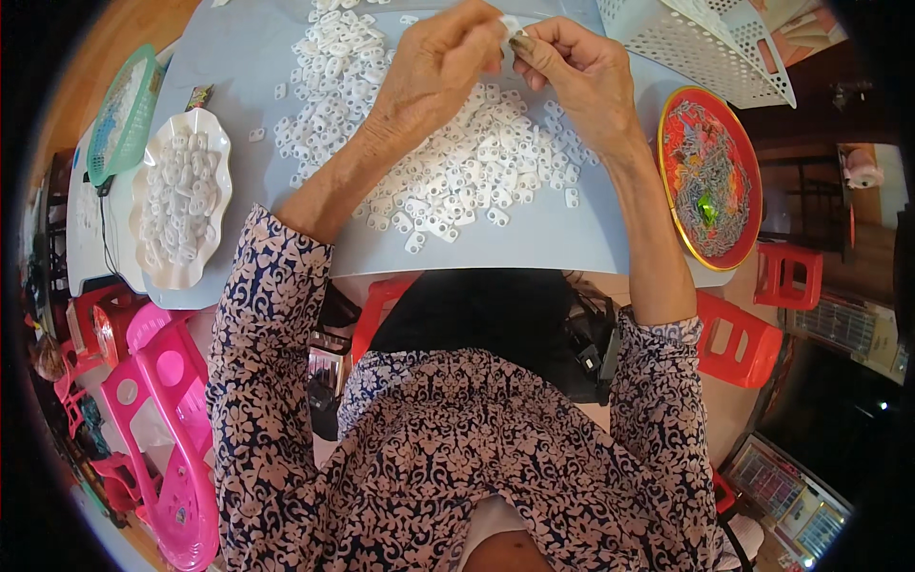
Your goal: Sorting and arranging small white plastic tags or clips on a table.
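- Left hand (pixel 448 57): at far middle of table, fingers curled in just beside the right fingertips; blurred, cannot tell if they grip anything.
- Right hand (pixel 577 71): thumb and index finger pinched on a small white piece (pixel 511 23), other fingers bent.
- Small white piece: between the two hands, above the table's far side; details too small to tell.
- Pile of white pieces (pixel 477 157): loose, flat oblong parts with holes, spread middle to far on the grey-blue table (pixel 586 243), below the hands and between the forearms.
- Left: white scalloped dish (pixel 220 143), filled with more white pieces (pixel 178 200); beyond it, a green basket (pixel 99 153) with pale contents.
- Right: red tray with gold edge (pixel 751 191), holding many grey screw-like parts (pixel 710 157) and a bright green item (pixel 705 209).
- Far right: white perforated basket (pixel 705 59), tilted.
- Near left, off table: pink plastic chair (pixel 186 496).
- Near right, off table: red stools (pixel 739 343).
- Both forearms in floral sleeves (pixel 262 381).
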`<state>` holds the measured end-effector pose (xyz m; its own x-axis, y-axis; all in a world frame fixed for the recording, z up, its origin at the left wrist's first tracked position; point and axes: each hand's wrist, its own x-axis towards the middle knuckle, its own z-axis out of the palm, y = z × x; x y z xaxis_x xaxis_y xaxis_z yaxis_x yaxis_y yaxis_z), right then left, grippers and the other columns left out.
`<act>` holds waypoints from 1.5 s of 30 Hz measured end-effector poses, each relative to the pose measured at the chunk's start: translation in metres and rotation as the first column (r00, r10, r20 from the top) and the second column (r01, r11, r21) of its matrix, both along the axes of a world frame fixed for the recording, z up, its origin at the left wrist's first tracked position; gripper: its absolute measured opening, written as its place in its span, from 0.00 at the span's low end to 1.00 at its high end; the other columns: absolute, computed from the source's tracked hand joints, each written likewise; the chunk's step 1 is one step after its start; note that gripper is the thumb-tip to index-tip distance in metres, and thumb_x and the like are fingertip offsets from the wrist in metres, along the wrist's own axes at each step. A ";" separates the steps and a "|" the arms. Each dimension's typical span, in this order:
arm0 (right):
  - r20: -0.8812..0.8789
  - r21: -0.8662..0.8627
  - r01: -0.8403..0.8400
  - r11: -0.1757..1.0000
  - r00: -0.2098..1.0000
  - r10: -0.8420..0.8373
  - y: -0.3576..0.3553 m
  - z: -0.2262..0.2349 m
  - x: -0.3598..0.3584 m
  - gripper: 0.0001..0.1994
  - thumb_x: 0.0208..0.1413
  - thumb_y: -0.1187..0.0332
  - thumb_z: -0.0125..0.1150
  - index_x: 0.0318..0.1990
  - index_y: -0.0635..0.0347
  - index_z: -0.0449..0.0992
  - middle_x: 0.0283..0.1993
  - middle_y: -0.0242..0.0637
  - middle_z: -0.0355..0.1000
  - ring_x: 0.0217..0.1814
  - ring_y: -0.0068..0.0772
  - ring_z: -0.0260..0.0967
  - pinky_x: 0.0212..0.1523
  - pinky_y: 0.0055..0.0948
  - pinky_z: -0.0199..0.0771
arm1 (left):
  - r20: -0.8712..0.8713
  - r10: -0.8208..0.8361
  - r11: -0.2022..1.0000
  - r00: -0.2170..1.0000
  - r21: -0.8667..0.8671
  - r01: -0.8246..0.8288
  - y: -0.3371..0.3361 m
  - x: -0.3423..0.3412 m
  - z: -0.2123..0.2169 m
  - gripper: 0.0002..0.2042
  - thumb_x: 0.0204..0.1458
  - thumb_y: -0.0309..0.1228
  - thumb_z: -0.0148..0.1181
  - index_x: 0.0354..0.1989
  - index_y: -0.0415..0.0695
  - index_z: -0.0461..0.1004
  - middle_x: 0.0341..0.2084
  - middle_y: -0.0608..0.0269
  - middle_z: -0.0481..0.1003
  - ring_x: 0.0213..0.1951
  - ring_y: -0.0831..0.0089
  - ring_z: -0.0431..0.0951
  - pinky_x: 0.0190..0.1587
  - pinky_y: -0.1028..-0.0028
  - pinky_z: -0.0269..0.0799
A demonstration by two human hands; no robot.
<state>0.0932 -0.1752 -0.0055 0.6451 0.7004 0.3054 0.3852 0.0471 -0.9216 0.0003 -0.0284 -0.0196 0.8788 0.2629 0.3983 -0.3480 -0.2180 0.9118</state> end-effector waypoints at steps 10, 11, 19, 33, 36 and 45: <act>0.008 -0.001 -0.020 1.000 1.000 0.020 -0.002 -0.001 0.005 0.08 0.56 0.67 0.59 0.31 0.63 0.76 0.24 0.27 0.71 0.23 0.13 0.62 0.24 0.15 0.61 | 0.078 -0.011 0.987 0.997 -0.159 0.023 0.010 0.004 0.008 0.12 0.60 0.32 0.46 0.32 0.38 0.72 0.24 0.67 0.72 0.29 0.80 0.69 0.34 0.80 0.65; 0.015 -0.013 -0.016 1.000 1.000 0.016 -0.002 -0.001 0.005 0.08 0.56 0.67 0.60 0.31 0.63 0.76 0.24 0.28 0.71 0.23 0.13 0.62 0.24 0.15 0.62 | 0.078 -0.013 0.987 0.997 -0.160 0.026 0.009 0.003 0.011 0.12 0.60 0.32 0.46 0.32 0.38 0.72 0.24 0.67 0.72 0.29 0.80 0.69 0.34 0.80 0.65; -0.015 -0.047 -0.037 0.998 0.999 0.036 -0.002 0.002 0.003 0.09 0.55 0.66 0.60 0.32 0.64 0.76 0.25 0.29 0.72 0.24 0.15 0.64 0.26 0.16 0.64 | 0.159 -0.037 0.995 0.987 -0.088 0.051 0.013 0.005 0.009 0.12 0.59 0.33 0.47 0.32 0.37 0.72 0.20 0.67 0.71 0.26 0.79 0.70 0.31 0.79 0.70; -0.059 -0.020 -0.084 0.996 0.995 0.083 0.000 -0.003 0.004 0.07 0.54 0.69 0.61 0.33 0.65 0.77 0.24 0.27 0.70 0.23 0.15 0.63 0.25 0.15 0.63 | 0.021 -0.183 0.902 0.983 -0.393 0.177 0.016 0.006 0.008 0.11 0.58 0.32 0.50 0.34 0.36 0.74 0.25 0.62 0.74 0.28 0.77 0.71 0.33 0.77 0.68; -0.044 -0.052 -0.058 0.997 0.997 0.056 -0.001 -0.001 0.002 0.07 0.54 0.69 0.61 0.33 0.64 0.77 0.24 0.27 0.70 0.23 0.15 0.63 0.25 0.15 0.63 | 0.018 -0.177 0.917 0.984 -0.361 0.171 0.017 0.006 0.007 0.11 0.58 0.33 0.50 0.34 0.36 0.74 0.26 0.62 0.74 0.28 0.77 0.71 0.33 0.77 0.67; -0.075 0.064 -0.034 0.997 0.996 0.039 -0.003 0.002 0.001 0.06 0.54 0.69 0.61 0.32 0.63 0.76 0.24 0.27 0.70 0.23 0.14 0.62 0.25 0.15 0.63 | -0.007 -0.176 0.956 0.984 -0.240 0.169 0.016 0.008 0.000 0.13 0.60 0.34 0.46 0.40 0.36 0.72 0.29 0.62 0.73 0.33 0.76 0.71 0.40 0.76 0.67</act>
